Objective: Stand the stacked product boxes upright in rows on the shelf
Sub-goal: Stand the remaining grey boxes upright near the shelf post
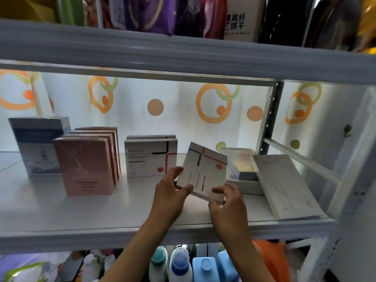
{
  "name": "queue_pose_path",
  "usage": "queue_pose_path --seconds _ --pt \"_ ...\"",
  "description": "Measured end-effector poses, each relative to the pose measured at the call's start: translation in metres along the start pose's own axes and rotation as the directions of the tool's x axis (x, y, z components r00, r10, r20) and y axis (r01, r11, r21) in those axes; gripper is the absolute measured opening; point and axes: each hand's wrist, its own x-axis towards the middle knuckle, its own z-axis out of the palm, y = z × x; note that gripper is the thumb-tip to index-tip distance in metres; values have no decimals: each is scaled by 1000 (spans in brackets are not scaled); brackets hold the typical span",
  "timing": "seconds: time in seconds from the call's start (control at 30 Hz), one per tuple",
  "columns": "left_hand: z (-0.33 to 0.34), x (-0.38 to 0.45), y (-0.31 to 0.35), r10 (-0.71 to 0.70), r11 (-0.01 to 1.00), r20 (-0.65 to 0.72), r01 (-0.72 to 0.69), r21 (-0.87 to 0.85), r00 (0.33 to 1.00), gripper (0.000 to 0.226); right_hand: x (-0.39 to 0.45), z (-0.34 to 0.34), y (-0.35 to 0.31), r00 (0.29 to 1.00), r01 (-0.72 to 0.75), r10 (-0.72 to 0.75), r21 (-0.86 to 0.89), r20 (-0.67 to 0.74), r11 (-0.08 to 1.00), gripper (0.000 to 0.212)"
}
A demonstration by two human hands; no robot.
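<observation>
Both my hands hold a flat white box [205, 169] with red and black lines, tilted above the white shelf [81, 216]. My left hand [173, 192] grips its left edge; my right hand [225, 200] pinches its lower right corner. Just to the left, two matching white boxes [150, 157] stand upright, one behind the other. Further left stands a row of several pink boxes [85, 167], and a blue-and-white box [38, 145] stands at the far left. On the right lies a stack of flat boxes [242, 167] with a large white box [284, 184] leaning on it.
A metal upright [268, 119] and a diagonal brace [301, 159] bound the shelf on the right. The shelf above carries packaged goods [150, 13]. Bottles [181, 265] stand on the shelf below. A patterned curtain [154, 106] hangs behind.
</observation>
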Motion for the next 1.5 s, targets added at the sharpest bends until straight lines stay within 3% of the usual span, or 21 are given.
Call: queue_pose_path --seconds 0.13,0.33,0.47,0.6,0.73,0.8,0.87,0.93,1.0,1.03,1.1,1.2,1.27,1.5 --pt "-17 -3 11 38 987 -60 -47 -153 997 53 -2 -5 -16 990 -120 137 304 -36 945 43" --pt "-43 -6 11 19 973 -90 -40 -228 996 48 5 -2 -37 983 -181 149 488 104 854 68" --pt "-57 -10 1 -60 955 -88 32 -294 994 43 4 11 -42 976 -210 157 457 152 865 63" --pt "-73 -5 -3 -124 912 -82 80 -402 989 44 15 23 -39 963 -209 98 466 252 859 29" --pt "-79 -1 4 -110 979 -176 75 -192 978 39 16 35 -39 955 -197 38 538 293 820 22" --pt "-78 2 10 -64 997 -299 49 -55 952 37 16 40 -43 974 -145 24 541 224 829 22" --pt "-77 2 15 -113 994 -327 105 -41 938 45 15 41 -47 991 -86 20 519 132 851 23" --pt "-78 -1 24 -278 923 -156 218 -318 948 51 13 43 -49 1000 -3 -2 456 9 890 22" --pt "-79 -1 28 -348 677 86 314 -665 933 62 14 45 -48 979 149 -98 295 -181 944 22" --pt "-82 -2 27 -337 579 164 342 -740 927 68 14 49 -47 944 245 -191 184 -270 952 25" --pt "-87 -3 28 -301 545 227 362 -756 926 62 12 56 -44 848 416 -390 -3 -359 909 31" --pt "-89 -4 30 -307 613 184 341 -713 934 40 8 63 -45 740 564 -570 -133 -357 815 32" --pt "-92 -3 21 -318 593 171 337 -731 932 29 6 66 -43 702 618 -636 -169 -321 768 36" --pt "-94 0 -6 -313 476 188 325 -817 931 47 7 70 -38 755 626 -633 -101 -172 773 68"
